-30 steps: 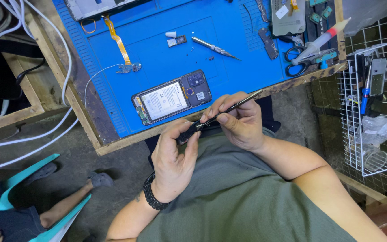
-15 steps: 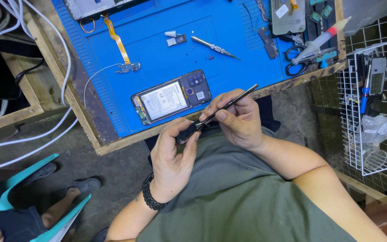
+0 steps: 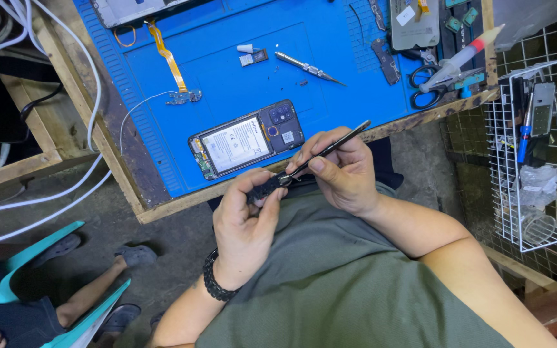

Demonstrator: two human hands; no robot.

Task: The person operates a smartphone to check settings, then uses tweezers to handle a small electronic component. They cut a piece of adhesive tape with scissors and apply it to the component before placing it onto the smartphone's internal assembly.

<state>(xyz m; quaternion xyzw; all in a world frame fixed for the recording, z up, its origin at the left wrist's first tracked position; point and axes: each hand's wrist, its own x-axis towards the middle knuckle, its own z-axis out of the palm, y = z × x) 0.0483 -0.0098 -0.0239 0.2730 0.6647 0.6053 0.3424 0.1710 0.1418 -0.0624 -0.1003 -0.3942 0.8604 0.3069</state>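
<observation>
My left hand [image 3: 245,222] pinches a small dark phone part [image 3: 267,187] over my lap, just off the table's front edge. My right hand [image 3: 340,171] grips thin black tweezers [image 3: 330,149] like a pen, with the tip touching that part. An opened phone [image 3: 246,138] with its back off and battery showing lies on the blue work mat [image 3: 227,77] right above both hands.
On the mat lie an orange flex cable [image 3: 170,61], a screwdriver [image 3: 309,67], scissors [image 3: 425,87] and small parts. A white wire rack [image 3: 530,161] hangs at the right. White cables [image 3: 66,38] run at the left. Another person's legs in sandals [image 3: 107,274] are at bottom left.
My right hand has tilted the tweezers a little steeper against the small part. The other person's foot at bottom left has shifted.
</observation>
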